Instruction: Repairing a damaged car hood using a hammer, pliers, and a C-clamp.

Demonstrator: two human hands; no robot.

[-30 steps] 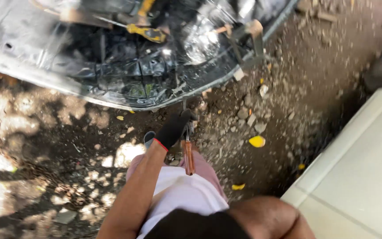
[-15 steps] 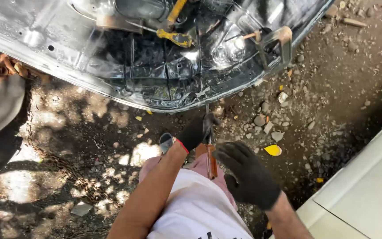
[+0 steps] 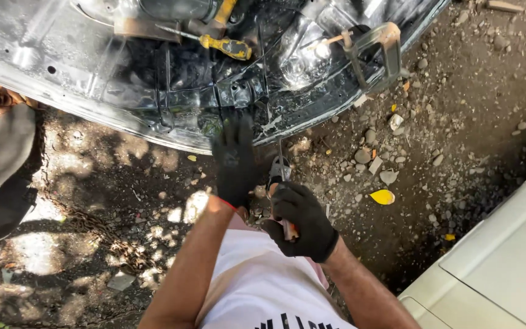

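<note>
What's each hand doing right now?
Left hand: open, gloved fingers spread, reaching toward the black panel.
Right hand: closed on the pliers.

A large sheet-metal car panel [image 3: 92, 79] spans the top of the frame from upper left to upper right, with a screwdriver [image 3: 214, 41] lying on it at top centre and a C-clamp [image 3: 375, 52] gripping its lower edge toward the upper right. Just below that edge at centre the left hand [image 3: 234, 159] is spread over the dirt ground [image 3: 458, 122], and the right hand [image 3: 302, 220] sits just right of and below it, closed around pliers [image 3: 281, 183]. A leaf [image 3: 383, 197] lies right of the hands among stones, a flat panel [image 3: 506, 268] fills the lower right corner, and a shoe [image 3: 1, 176] lies at the left edge.
</note>
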